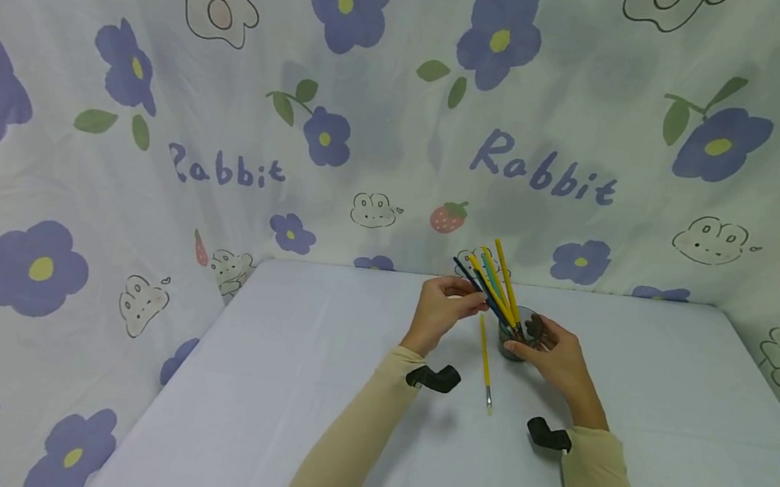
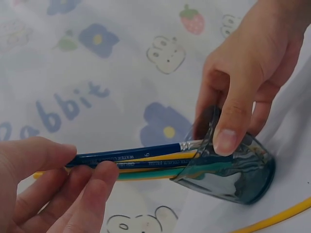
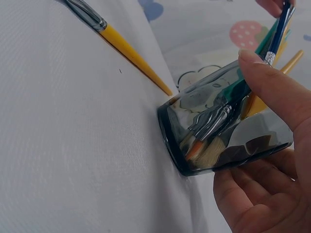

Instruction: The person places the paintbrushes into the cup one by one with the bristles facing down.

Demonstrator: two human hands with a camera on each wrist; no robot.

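Note:
My right hand (image 1: 562, 366) grips a dark, see-through glass cup (image 3: 194, 104), thumb over the rim and fingers around the far side. Several paintbrushes with yellow, green and blue handles stand bristles-down and slanted in the cup. With its fingertips, my left hand (image 1: 439, 310) pinches a blue paintbrush (image 2: 129, 154), whose metal ferrule is at the cup's rim. Another dark blue brush (image 2: 146, 164) lies just under it, close to the same fingers. On the table in front of the cup lies a loose yellow paintbrush (image 1: 484, 358), between my two forearms.
A white cloth covers the table (image 1: 279, 394). Behind it hangs a curtain (image 1: 391, 127) printed with flowers, rabbits and strawberries, close to the table's back edge. Dark wrist mounts (image 1: 434, 378) sit on both sleeves.

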